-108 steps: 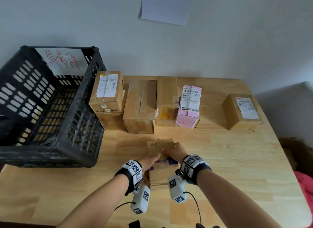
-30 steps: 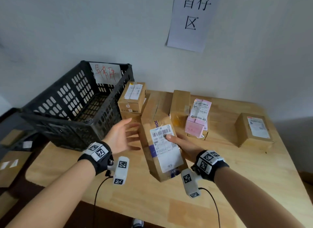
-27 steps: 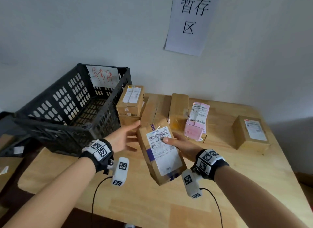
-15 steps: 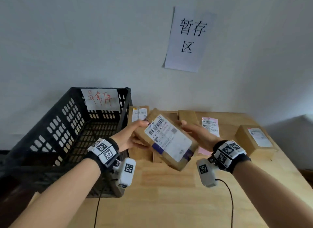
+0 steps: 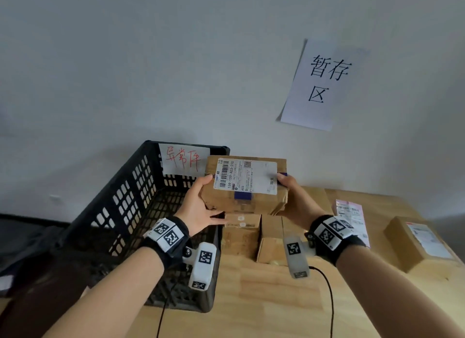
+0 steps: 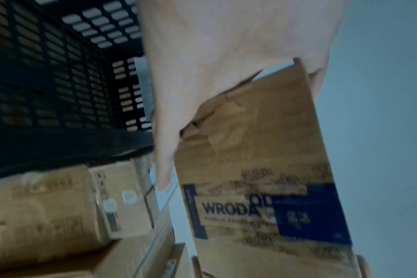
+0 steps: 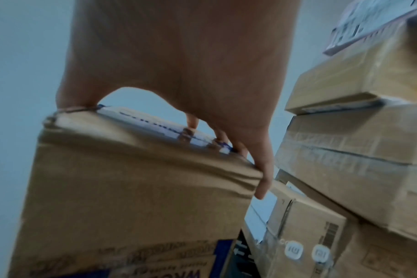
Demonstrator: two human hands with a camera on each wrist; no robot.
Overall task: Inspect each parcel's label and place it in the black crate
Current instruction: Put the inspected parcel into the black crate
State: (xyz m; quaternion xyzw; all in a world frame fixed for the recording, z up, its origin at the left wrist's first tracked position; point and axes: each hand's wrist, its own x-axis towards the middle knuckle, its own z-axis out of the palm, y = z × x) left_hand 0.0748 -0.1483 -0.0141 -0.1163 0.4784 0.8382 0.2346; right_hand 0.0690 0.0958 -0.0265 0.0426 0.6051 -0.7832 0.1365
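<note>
I hold a brown cardboard parcel [image 5: 245, 187] up in the air between both hands, its white barcode label [image 5: 245, 176] facing me. My left hand [image 5: 198, 207] grips its left end, thumb on top and fingers under it. My right hand [image 5: 293, 199] grips the right end the same way. The parcel [image 6: 262, 169] carries blue "WRODA" print on its underside, and its crumpled end [image 7: 136, 178] shows in the right wrist view. The black crate [image 5: 125, 212] stands at the left of the table, just left of and below the parcel, with a white note in red writing on its far wall.
Several brown parcels [image 5: 251, 237] sit stacked on the wooden table [image 5: 276, 300] right of the crate. A pink-labelled parcel [image 5: 351, 217] and a brown box [image 5: 420, 247] lie further right. A paper sign [image 5: 324, 83] hangs on the wall.
Both hands have lifted the parcel from low over the table to chest height and turned it level, label toward me, moving it left toward the crate. My left hand took hold of its left end.
</note>
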